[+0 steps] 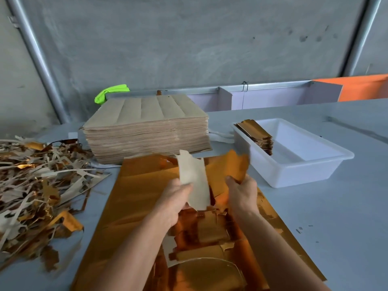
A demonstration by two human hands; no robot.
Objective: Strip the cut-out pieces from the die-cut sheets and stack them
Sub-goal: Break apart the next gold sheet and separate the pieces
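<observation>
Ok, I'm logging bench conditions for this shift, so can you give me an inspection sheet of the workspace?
Surface: pale grey table, few dark marks.
Job's things: gold foil sheet lying flat; tall stack of die-cut sheets behind; gold cut-outs stacked in the white tub.
Clutter: scrap trimmings pile; neon green cloth.
Grippers: left hand holds a pale cut-out piece; right hand grips a gold piece.
Cables: nothing seen.
Surroundings: concrete wall, metal poles.

- The light was soft and even, with only faint shadows.
- The gold sheet (147, 185) under the hands shone with glare.
- The paper near the right hand (241, 193) looked blurry.
- Pipes bent at the edges.
</observation>
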